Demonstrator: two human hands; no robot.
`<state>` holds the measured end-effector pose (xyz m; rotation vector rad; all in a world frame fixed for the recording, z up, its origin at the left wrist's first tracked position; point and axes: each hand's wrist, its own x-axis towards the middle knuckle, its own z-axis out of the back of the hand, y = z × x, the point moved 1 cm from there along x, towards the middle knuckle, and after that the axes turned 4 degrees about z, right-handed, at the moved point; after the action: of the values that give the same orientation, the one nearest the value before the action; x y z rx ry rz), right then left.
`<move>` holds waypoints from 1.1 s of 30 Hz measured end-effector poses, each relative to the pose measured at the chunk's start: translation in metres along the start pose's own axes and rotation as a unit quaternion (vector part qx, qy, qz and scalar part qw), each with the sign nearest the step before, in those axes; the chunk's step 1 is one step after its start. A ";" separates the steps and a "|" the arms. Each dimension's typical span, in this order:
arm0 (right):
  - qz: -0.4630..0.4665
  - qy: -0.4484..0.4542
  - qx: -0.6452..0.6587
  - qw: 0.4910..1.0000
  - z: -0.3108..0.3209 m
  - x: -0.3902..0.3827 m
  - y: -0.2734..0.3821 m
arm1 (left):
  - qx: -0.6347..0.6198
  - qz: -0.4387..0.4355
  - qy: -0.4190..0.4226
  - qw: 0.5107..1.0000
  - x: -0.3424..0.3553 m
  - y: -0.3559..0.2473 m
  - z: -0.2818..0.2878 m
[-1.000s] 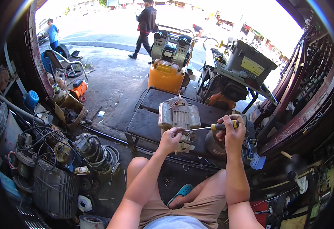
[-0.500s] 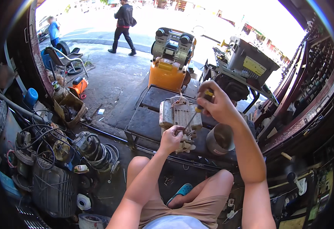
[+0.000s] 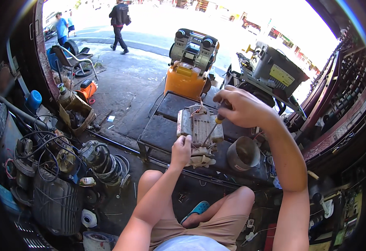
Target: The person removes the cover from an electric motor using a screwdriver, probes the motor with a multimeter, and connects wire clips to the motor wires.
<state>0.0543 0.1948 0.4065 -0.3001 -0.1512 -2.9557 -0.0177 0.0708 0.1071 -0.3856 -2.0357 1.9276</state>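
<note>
Right hand [image 3: 246,107] holding a screwdriver [image 3: 220,119], tip down at a motor [image 3: 197,127], left hand [image 3: 181,151] beside it, metal pot [image 3: 234,157] nearby

The street [image 3: 151,25] glares white, edges falling dark

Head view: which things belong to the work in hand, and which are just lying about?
In use:
- screwdriver, gripped in the right hand
- ribbed metal unit, under the screwdriver's tip
- left hand, beside the unit
- low black bench, bearing the unit

Apparently just lying about:
- metal pot
- orange-tanked compressor
- chair
- cardboard box
</note>
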 end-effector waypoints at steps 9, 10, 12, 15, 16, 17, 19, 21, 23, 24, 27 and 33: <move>0.047 0.034 0.008 0.998 0.003 0.005 -0.004 | -0.185 0.138 0.084 0.969 0.003 0.019 0.024; -0.061 0.086 -0.044 0.993 0.004 0.011 0.007 | -0.075 0.060 0.017 0.995 0.006 0.016 0.029; -0.196 0.149 -0.066 0.967 0.014 0.011 0.019 | 0.079 -0.017 -0.072 0.994 0.005 -0.013 0.033; 0.012 0.002 0.022 1.000 -0.003 -0.007 -0.016 | 0.279 -0.123 -0.185 0.934 0.026 -0.024 0.025; 0.066 -0.042 0.018 0.997 -0.003 -0.007 -0.015 | 0.299 -0.133 -0.186 0.927 0.036 -0.024 0.020; 0.066 -0.044 0.015 0.997 -0.001 -0.008 -0.013 | 0.297 -0.137 -0.186 0.927 0.042 -0.023 0.015; -0.138 0.032 -0.050 0.989 -0.001 -0.003 0.004 | 0.375 -0.108 -0.178 0.903 0.055 -0.019 0.008; -0.136 0.036 -0.058 0.988 -0.006 0.001 0.011 | 0.390 -0.075 -0.164 0.903 0.064 -0.009 0.012; -0.149 0.048 -0.070 0.985 -0.004 -0.002 0.014 | 0.408 -0.127 -0.183 0.885 0.069 0.001 0.006; -0.164 0.039 -0.065 0.984 -0.003 -0.003 0.015 | 0.385 -0.157 -0.191 0.889 0.070 0.002 0.003; -0.184 0.049 -0.071 0.979 0.002 0.000 0.013 | 0.349 -0.212 -0.171 0.897 0.075 0.008 0.000; -0.174 -0.025 -0.062 0.982 -0.011 0.018 0.016 | 0.400 -0.276 -0.106 0.867 0.122 0.003 0.024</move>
<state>0.0372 0.1750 0.4012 -0.4021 -0.0277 -3.3137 -0.1392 0.0983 0.1080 0.5672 -1.0636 2.2296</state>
